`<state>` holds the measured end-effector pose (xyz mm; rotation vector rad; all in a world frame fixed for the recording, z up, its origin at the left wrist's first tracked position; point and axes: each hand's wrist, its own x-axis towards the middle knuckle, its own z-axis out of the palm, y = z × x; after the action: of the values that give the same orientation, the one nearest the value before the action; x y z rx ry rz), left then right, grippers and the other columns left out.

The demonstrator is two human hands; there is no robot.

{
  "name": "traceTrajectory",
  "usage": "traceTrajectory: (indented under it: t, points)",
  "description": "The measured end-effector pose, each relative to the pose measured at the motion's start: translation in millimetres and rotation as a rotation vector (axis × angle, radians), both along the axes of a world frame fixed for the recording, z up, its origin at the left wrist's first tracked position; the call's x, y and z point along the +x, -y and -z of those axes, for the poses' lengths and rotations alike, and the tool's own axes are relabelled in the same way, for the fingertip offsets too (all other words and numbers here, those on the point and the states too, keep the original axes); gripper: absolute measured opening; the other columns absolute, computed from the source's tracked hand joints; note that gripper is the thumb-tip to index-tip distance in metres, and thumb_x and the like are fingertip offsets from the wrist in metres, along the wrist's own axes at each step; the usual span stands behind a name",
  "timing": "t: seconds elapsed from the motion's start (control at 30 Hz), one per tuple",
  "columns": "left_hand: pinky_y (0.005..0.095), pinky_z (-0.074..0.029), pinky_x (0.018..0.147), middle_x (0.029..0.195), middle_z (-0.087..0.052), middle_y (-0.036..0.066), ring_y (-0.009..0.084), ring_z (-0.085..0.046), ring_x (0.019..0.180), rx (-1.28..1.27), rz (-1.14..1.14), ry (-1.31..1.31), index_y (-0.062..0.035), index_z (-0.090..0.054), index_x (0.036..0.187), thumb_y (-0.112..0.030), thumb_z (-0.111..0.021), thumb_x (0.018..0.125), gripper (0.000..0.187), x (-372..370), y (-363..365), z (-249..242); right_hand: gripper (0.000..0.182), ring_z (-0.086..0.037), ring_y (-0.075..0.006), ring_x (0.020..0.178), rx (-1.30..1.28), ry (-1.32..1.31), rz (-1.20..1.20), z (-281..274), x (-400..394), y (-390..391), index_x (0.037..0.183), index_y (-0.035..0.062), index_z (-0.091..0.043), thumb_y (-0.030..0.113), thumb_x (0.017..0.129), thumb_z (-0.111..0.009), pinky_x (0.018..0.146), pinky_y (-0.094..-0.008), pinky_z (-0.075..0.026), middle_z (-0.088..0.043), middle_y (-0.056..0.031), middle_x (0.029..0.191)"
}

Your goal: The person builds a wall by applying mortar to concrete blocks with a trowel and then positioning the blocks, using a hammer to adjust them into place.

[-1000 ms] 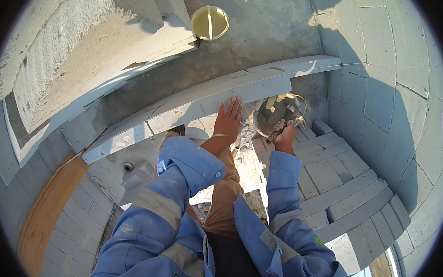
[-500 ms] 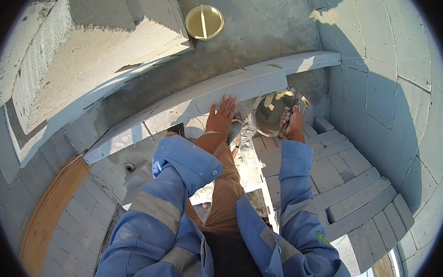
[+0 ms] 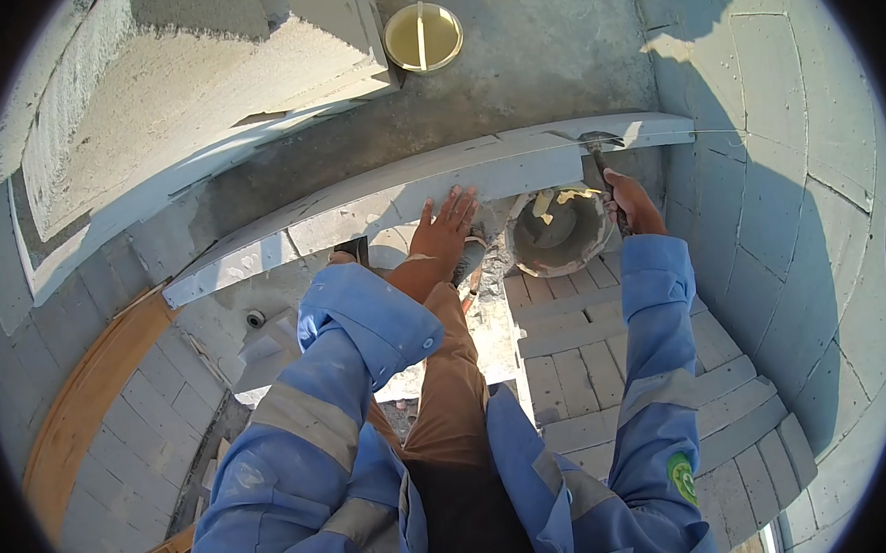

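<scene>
My left hand (image 3: 444,231) lies flat with fingers spread against the long grey block course (image 3: 379,195) that runs across the middle. My right hand (image 3: 631,202) is shut on the handle of a hammer (image 3: 595,158). The hammer's dark head sits at the top edge of the block course near its right end. Just below, between my two hands, stands a grey bucket (image 3: 558,232) with mortar and pale scraps inside. My blue sleeves with reflective bands fill the lower part of the view.
A round yellow container (image 3: 422,37) sits on the concrete floor beyond the course. A big concrete slab (image 3: 183,100) lies at upper left. A grey block wall (image 3: 788,158) rises on the right. Stacked blocks (image 3: 608,368) lie underfoot, with a curved wooden board (image 3: 66,436) at left.
My right hand has come up out of the bucket and moved up and right, now holding the hammer at the top of the block course. My left hand has stayed on the block.
</scene>
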<state>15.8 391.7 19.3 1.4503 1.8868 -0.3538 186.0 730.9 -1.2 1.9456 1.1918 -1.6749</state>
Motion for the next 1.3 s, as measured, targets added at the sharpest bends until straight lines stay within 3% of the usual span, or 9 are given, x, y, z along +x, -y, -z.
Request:
traceTrajectory:
  t: [0.1,0.3,0.4,0.47,0.5,0.83,1.03,1.13,1.3]
  points:
    - [0.051,-0.015,0.12,0.164,0.0,-0.001,0.0225,-0.004,0.151,0.029,-0.039,-0.003,-0.0154,-0.014,0.156,-0.019,-0.037,0.1,0.061,5.4,0.4,3.6,0.039,-0.039,-0.0102,0.042,-0.022,-0.001,-0.212,-18.6,-15.5,5.0,0.079,0.0106,-0.053,0.044,0.098,-0.05,0.041,-0.028,-0.037,-0.046,0.0026,0.058]
    - [0.052,-0.015,0.12,0.164,0.0,0.0,0.0226,-0.003,0.151,0.027,-0.034,0.003,-0.0142,-0.015,0.156,-0.019,-0.037,0.099,0.061,2.3,0.8,7.0,0.041,-0.039,-0.0099,0.044,0.14,0.007,0.188,14.5,-9.8,-9.6,0.075,0.0113,-0.053,0.046,0.097,-0.051,0.04,-0.0276,-0.035,-0.045,0.0032,0.057]
    - [0.0521,-0.014,0.12,0.164,0.001,0.0,0.0226,-0.003,0.151,0.02,-0.017,-0.02,-0.0138,-0.015,0.156,-0.02,-0.038,0.099,0.061,4.9,1.7,7.7,0.029,-0.044,-0.013,0.046,0.032,0.08,0.01,12.3,-9.5,-1.3,0.094,0.0094,-0.057,0.038,0.098,-0.05,0.041,-0.0324,-0.038,-0.05,-0.0017,0.063]
    - [0.0516,-0.015,0.12,0.164,0.005,0.007,0.0274,0.001,0.151,0.062,-0.014,-0.004,-0.0105,-0.009,0.156,-0.025,-0.07,0.082,0.097,3.9,3.3,9.8,0.03,-0.044,-0.0138,0.046,-0.103,-0.088,0.112,2.7,-5.5,14.6,0.099,0.008,-0.056,0.037,0.097,-0.05,0.041,-0.032,-0.038,-0.049,-0.003,0.064]
    - [0.0516,-0.015,0.12,0.164,0.005,0.007,0.0274,0.001,0.151,0.065,-0.008,-0.003,-0.0105,-0.009,0.156,-0.025,-0.07,0.082,0.097,4.7,2.1,10.6,0.03,-0.044,-0.0138,0.046,-0.1,-0.088,0.119,0.7,-4.6,25.6,0.099,0.008,-0.056,0.037,0.097,-0.05,0.041,-0.032,-0.038,-0.049,-0.003,0.064]
    - [0.0529,-0.015,0.119,0.164,0.006,0.008,0.0269,0.0,0.151,0.112,-0.008,-0.042,-0.0101,-0.009,0.156,-0.024,-0.078,0.071,0.11,12.0,11.9,37.0,0.037,-0.04,-0.0081,0.046,0.653,-0.246,0.351,-61.3,0.2,171.0,0.104,0.0005,-0.052,0.037,0.099,-0.05,0.04,-0.026,-0.032,-0.043,-0.0007,0.063]
    - [0.0538,-0.015,0.119,0.164,0.004,0.009,0.0261,-0.001,0.151,0.049,-0.035,0.06,-0.0083,-0.01,0.156,-0.029,-0.074,0.076,0.105,-6.3,2.0,1.5,0.029,-0.042,-0.0043,0.056,0.792,-0.452,0.36,-73.5,-21.3,238.8,0.102,0.0001,-0.054,0.028,0.095,-0.06,0.047,-0.025,-0.033,-0.048,0.0034,0.067]
    - [0.0524,-0.015,0.119,0.163,0.0,0.012,0.0278,-0.004,0.151,-0.037,0.009,0.142,-0.0055,-0.012,0.155,-0.035,-0.072,0.078,0.102,-19.0,-1.1,-22.6,0.028,-0.048,-0.0078,0.072,0.417,-0.449,0.241,-71.2,-30.7,246.9,0.098,-0.0026,-0.061,0.025,0.094,-0.062,0.059,-0.0253,-0.039,-0.056,-0.0013,0.078]
    - [0.048,-0.013,0.12,0.161,-0.01,0.02,0.0351,-0.012,0.149,0.402,-0.476,0.001,-0.0005,-0.017,0.153,-0.047,-0.06,0.087,0.092,-11.1,66.3,4.8,0.034,-0.042,-0.0092,0.066,0.42,-0.378,-0.042,-66.1,-32.2,270.9,0.088,-0.0026,-0.061,0.03,0.096,-0.06,0.06,-0.0299,-0.038,-0.052,0.0016,0.069]
